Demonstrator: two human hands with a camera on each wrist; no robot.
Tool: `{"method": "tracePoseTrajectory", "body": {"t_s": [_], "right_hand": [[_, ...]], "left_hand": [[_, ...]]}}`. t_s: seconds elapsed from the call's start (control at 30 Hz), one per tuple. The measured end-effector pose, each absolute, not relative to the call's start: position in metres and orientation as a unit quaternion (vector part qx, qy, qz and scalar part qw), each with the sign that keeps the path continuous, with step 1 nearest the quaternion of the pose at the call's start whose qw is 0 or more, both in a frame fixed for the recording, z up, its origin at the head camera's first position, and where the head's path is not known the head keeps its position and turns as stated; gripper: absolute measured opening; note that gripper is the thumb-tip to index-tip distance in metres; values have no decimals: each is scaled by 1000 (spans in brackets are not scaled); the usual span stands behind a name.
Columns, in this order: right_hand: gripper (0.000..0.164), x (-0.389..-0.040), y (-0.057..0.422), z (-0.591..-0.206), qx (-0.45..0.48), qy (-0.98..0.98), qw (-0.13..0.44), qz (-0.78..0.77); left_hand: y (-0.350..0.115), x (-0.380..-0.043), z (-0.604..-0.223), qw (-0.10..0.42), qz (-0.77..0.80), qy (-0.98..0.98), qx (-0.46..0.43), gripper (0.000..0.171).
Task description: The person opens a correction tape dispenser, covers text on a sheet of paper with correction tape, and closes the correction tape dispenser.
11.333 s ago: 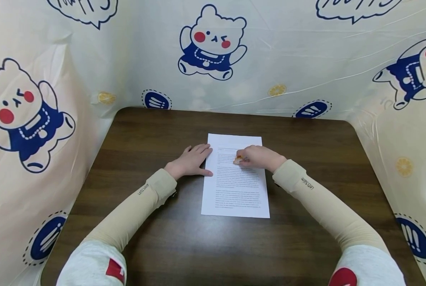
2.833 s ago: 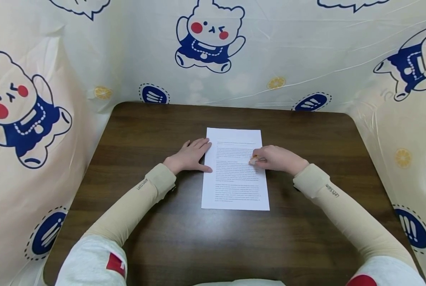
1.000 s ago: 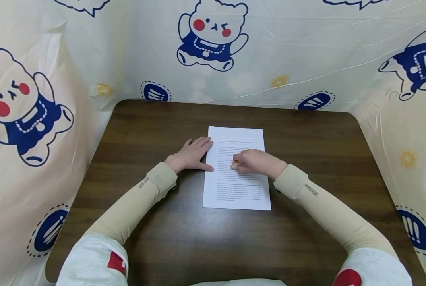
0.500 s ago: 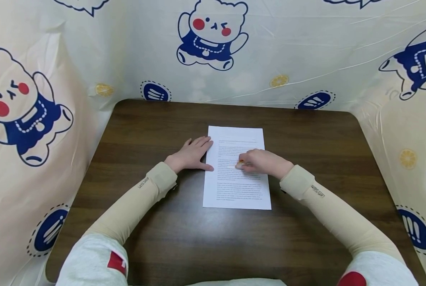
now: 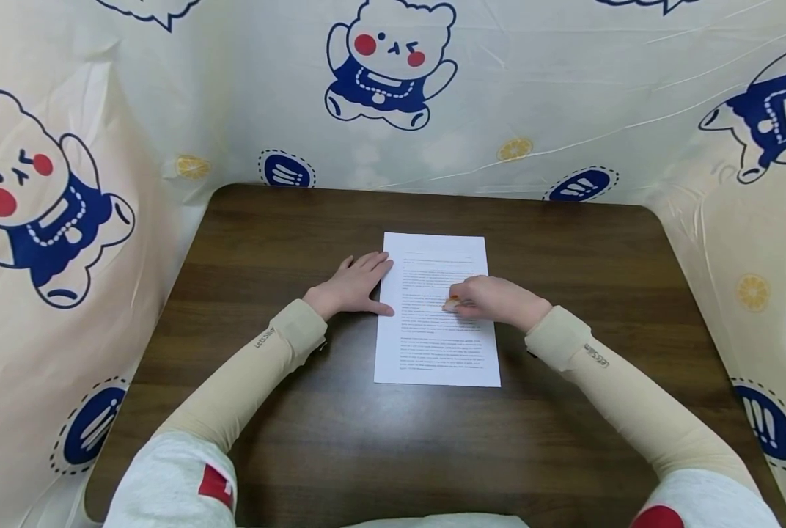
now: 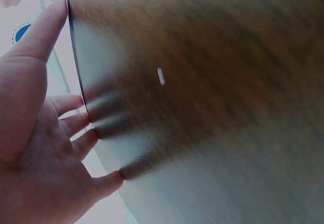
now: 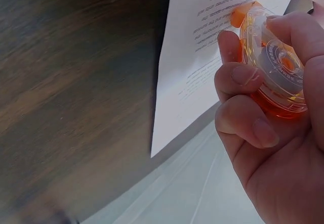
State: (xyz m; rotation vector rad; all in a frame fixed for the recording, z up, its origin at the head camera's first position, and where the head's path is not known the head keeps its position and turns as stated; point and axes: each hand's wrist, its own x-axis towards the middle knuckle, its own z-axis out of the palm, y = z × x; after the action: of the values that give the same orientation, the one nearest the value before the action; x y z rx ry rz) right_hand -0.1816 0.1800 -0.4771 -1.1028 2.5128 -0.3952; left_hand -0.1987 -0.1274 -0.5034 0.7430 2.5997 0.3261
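Note:
A sheet of printed paper (image 5: 435, 372) lies on the brown table, its text in several paragraphs. My left hand (image 5: 352, 287) rests at the sheet's left edge with fingers spread; in the left wrist view its fingertips (image 6: 91, 137) reach the edge. My right hand (image 5: 497, 302) grips a clear and orange correction tape (image 7: 277, 64), thumb on one side and curled fingers on the other. The correction tape's orange tip (image 7: 242, 15) is over the text lines, near the middle of the sheet. In the head view most of the dispenser is hidden by the fingers.
The dark wood table (image 5: 287, 455) spreads out around the sheet on all sides. Behind it and along both sides hangs a pale curtain (image 5: 234, 88) printed with bears, badges and orange slices.
In the last second my right hand slid the correction tape rightward along the text. It was further right 2.8 seconds ago, and higher on the page 11.3 seconds ago. My left hand stays put.

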Motion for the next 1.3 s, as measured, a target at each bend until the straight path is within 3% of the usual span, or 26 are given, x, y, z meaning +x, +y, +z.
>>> {"method": "tracePoseTrajectory", "body": {"t_s": [0.93, 1.3], "right_hand": [[13, -177, 218, -473, -337, 901, 221, -162], [13, -173, 229, -471, -333, 905, 210, -164]], "left_hand": [[-128, -201, -505, 212, 117, 933, 265, 111], [-127, -199, -503, 217, 106, 935, 261, 112]]}}
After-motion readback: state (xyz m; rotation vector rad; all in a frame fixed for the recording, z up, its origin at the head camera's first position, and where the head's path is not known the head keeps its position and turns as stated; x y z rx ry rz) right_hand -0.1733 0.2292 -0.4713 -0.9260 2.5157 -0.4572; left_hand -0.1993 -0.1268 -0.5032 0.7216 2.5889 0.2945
